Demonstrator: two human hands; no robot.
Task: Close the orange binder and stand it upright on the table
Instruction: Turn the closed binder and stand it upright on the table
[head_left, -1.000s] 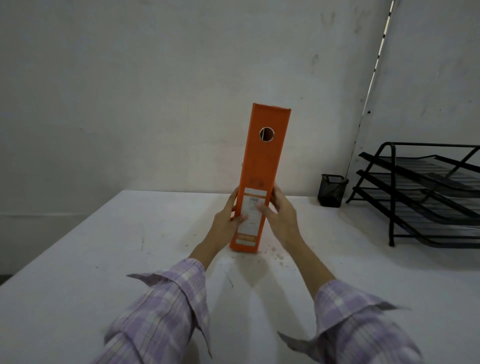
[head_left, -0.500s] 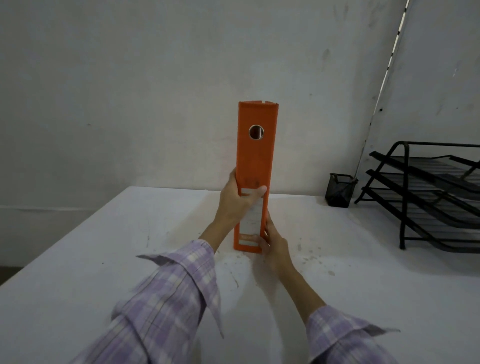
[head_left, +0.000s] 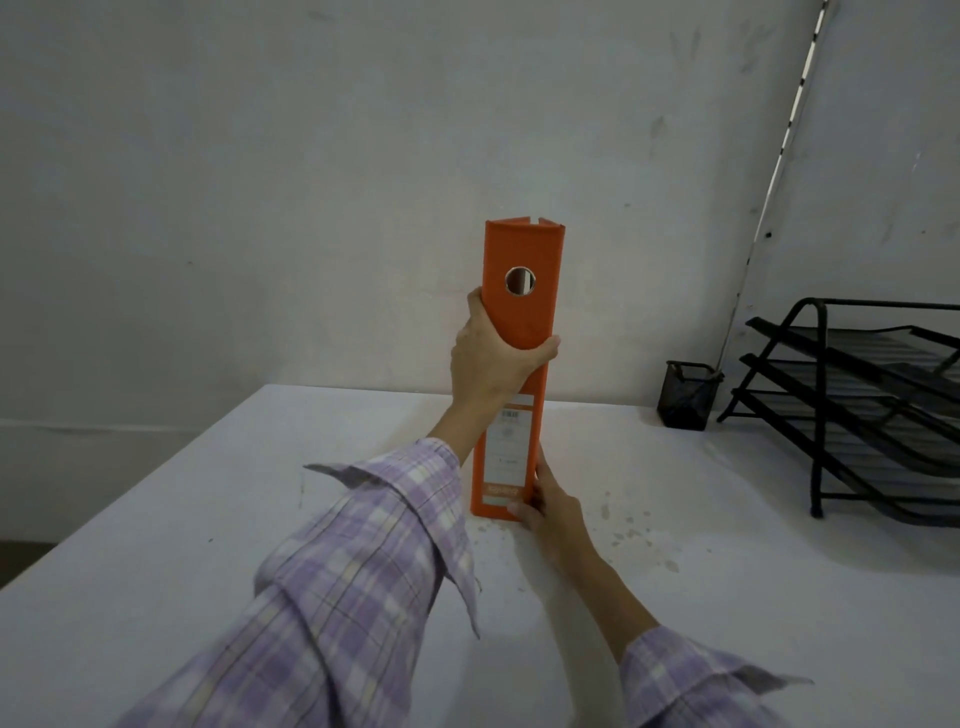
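Observation:
The orange binder (head_left: 524, 312) is closed and stands upright on the white table (head_left: 208, 519), its spine with a round finger hole and a white label facing me. My left hand (head_left: 485, 358) wraps around the middle of the spine, thumb across the front. My right hand (head_left: 548, 501) rests against the binder's lower right edge at the table, fingers along its side.
A small black mesh pen cup (head_left: 687, 395) stands at the back right by the wall. A black tiered letter tray (head_left: 862, 405) fills the right side. Small specks dot the table to the right of the binder.
The binder went from leaning right to standing straight. My left hand slid up the spine to its middle, and my right hand dropped to the bottom right corner.

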